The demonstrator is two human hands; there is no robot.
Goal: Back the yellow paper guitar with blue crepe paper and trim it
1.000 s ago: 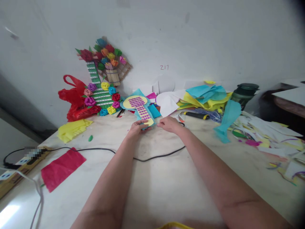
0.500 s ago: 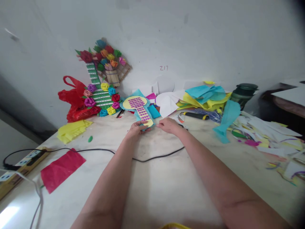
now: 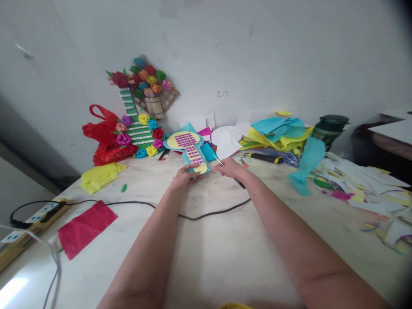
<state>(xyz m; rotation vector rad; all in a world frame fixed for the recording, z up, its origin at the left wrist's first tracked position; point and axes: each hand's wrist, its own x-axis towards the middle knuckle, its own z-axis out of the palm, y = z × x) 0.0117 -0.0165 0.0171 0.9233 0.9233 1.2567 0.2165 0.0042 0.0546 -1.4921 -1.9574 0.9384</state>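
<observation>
My left hand (image 3: pixel 183 176) is closed on the lower end of a yellow paper cut-out (image 3: pixel 188 146) covered with small purple squares and backed by blue paper. My right hand (image 3: pixel 229 167) is closed on a thin tool (image 3: pixel 219 161) with a light tip pointing up toward the cut-out and a dark handle trailing behind the wrist. Both hands rest at the far middle of the pale table (image 3: pixel 209 249).
A paper-flower decoration (image 3: pixel 141 111) leans on the wall beside a red plastic bag (image 3: pixel 103 137). Stacked coloured paper (image 3: pixel 277 131), a black-and-yellow tool (image 3: pixel 265 157), a dark green jar (image 3: pixel 330 126) and paper scraps (image 3: pixel 360 180) lie right. A black cable (image 3: pixel 135 203), power strip (image 3: pixel 28 223) and red sheet (image 3: pixel 85 227) lie left.
My right hand has lifted a thin tool so its light tip now sticks up beside the cut-out. My left hand stays on the cut-out's lower end.
</observation>
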